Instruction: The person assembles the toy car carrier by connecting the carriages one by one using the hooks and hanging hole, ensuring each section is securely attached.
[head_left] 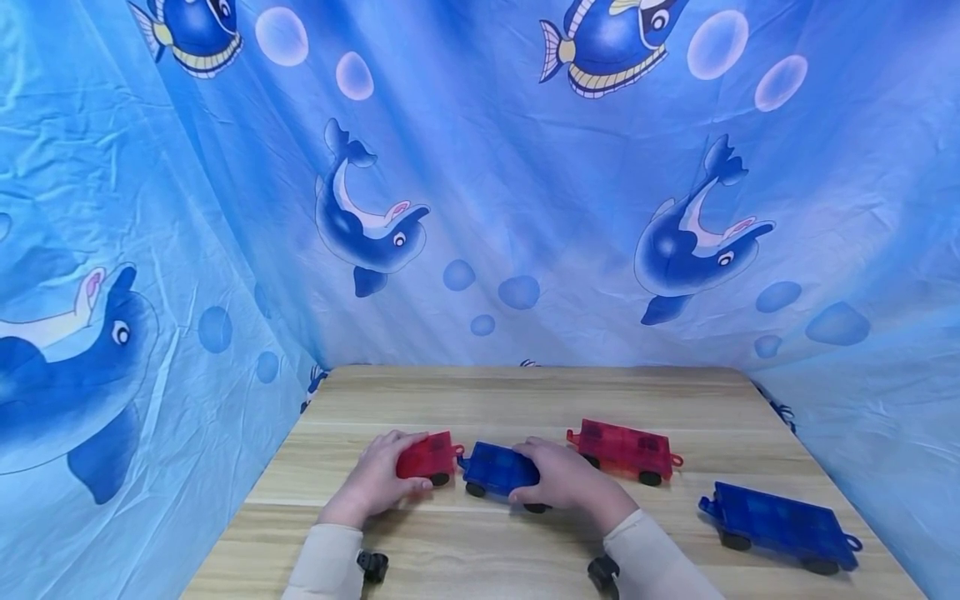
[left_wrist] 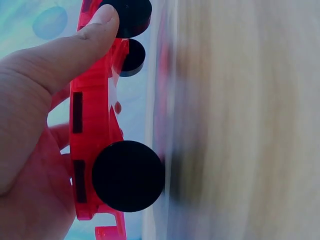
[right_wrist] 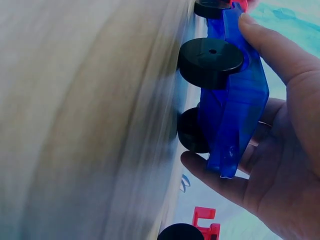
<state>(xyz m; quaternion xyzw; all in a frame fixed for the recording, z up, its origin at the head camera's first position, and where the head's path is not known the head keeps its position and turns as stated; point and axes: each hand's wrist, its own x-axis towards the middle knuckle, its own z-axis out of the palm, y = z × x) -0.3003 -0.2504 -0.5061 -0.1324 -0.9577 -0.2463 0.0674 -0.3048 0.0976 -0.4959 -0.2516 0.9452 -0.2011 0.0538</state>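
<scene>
My left hand point(head_left: 384, 473) grips a red toy train car point(head_left: 438, 454) on black wheels, thumb along its near side. In the left wrist view the red car point(left_wrist: 92, 115) is close to the tabletop. With the right hand point(head_left: 561, 473) I hold a blue toy train car point(head_left: 495, 467) from its right end. The right wrist view has the thumb on one side of the blue car point(right_wrist: 240, 105) and fingers on the other. Between the cars, the red car's ring and the blue car's hook meet or nearly touch; whether they are linked I cannot tell.
A second red car point(head_left: 626, 448) stands behind my right hand, a longer-looking blue car point(head_left: 780, 525) at the table's right. All rest on the wooden table point(head_left: 525, 396). A blue sea-print curtain point(head_left: 480, 208) hangs around the back and sides.
</scene>
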